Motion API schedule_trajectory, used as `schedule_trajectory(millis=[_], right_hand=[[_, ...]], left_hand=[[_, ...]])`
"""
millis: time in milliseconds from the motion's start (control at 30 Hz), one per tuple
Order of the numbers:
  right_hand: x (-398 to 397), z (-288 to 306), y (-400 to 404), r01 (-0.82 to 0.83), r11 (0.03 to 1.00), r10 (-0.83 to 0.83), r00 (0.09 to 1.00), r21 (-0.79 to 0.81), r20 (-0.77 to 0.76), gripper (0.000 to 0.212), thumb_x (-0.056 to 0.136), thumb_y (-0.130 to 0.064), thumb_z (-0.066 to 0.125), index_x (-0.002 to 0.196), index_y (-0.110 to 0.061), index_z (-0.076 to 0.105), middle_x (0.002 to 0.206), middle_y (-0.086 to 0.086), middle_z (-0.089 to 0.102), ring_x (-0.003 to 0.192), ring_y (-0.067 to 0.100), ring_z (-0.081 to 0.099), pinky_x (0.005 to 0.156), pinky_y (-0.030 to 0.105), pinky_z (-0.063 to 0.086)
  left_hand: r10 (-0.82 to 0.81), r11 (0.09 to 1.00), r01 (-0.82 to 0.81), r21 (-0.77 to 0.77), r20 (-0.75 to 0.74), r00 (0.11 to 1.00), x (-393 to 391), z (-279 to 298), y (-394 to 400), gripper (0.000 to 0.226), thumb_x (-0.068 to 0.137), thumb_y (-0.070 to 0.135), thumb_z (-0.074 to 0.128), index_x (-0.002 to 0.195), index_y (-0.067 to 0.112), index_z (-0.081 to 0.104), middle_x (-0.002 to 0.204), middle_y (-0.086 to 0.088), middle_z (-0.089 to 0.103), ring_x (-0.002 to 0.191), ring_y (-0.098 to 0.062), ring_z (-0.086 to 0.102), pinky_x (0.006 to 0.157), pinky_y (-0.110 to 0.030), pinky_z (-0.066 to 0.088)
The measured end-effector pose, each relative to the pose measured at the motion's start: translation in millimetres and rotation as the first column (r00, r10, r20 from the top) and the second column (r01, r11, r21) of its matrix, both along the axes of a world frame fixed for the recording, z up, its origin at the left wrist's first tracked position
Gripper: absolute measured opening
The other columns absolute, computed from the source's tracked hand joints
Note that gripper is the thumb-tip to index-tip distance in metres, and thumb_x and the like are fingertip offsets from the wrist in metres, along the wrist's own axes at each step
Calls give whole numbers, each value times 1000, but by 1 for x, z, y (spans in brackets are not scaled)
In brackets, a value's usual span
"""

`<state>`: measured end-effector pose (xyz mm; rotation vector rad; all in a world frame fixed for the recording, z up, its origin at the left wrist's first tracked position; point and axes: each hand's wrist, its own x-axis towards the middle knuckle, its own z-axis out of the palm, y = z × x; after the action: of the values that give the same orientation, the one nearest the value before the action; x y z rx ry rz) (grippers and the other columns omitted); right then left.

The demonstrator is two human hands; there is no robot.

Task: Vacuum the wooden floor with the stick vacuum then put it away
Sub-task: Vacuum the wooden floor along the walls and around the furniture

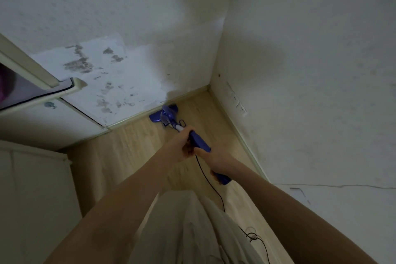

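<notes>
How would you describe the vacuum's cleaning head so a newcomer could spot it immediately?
Find the corner where the two white walls meet the wooden floor. Just left of it, against the skirting under the stained wall patch, lies the vacuum head. It is the only bright blue thing on the floor, at the far end of the stick held by both hands.
</notes>
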<state>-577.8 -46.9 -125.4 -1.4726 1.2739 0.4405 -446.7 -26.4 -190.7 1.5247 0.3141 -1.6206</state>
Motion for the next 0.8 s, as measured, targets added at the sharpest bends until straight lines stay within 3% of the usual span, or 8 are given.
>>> schedule_trajectory(millis=[233, 333, 533, 633, 800], right_hand=[[-76, 14, 20, -41, 998, 41, 999, 55, 8, 40, 96, -55, 48, 83, -17, 43, 64, 3, 52, 47, 14, 47, 46, 24, 44], [-113, 24, 17, -136, 990, 136, 991, 32, 5, 38, 97, -52, 46, 85, -16, 46, 68, 4, 51, 52, 14, 47, 51, 26, 44], [-156, 39, -5, -266, 962, 260, 961, -56, -97, 45, 96, -56, 47, 80, -13, 50, 66, 3, 57, 44, 12, 53, 41, 19, 43], [-162, 37, -9, -292, 954, 282, 952, -75, -123, 47, 95, -56, 48, 82, -12, 52, 66, 4, 58, 45, 13, 54, 43, 21, 45], [-151, 41, -27, -412, 898, 388, 907, -154, -167, 48, 94, -58, 49, 81, -12, 51, 64, 4, 58, 44, 14, 53, 45, 22, 44]], left_hand=[[32, 999, -32, -2, -35, 999, -76, 12, 29, 22, 91, 26, 60, 98, 6, 56, 92, -12, 65, 82, -21, 63, 74, -32, 53], [46, 999, -46, 13, -26, 999, -115, 17, 35, 26, 91, 29, 62, 101, 6, 55, 87, -9, 62, 76, -19, 62, 65, -30, 53], [95, 995, -94, 41, -26, 995, -167, 35, 30, 24, 91, 28, 62, 87, 7, 52, 76, -7, 58, 65, -16, 58, 56, -27, 51], [102, 994, -101, 35, -33, 994, -176, 37, 29, 24, 90, 27, 62, 85, 6, 52, 78, -8, 59, 65, -16, 59, 58, -26, 51], [213, 977, -213, 10, -52, 976, -172, 42, 20, 21, 91, 26, 60, 89, 7, 51, 76, -7, 59, 62, -16, 58, 40, -20, 49]])
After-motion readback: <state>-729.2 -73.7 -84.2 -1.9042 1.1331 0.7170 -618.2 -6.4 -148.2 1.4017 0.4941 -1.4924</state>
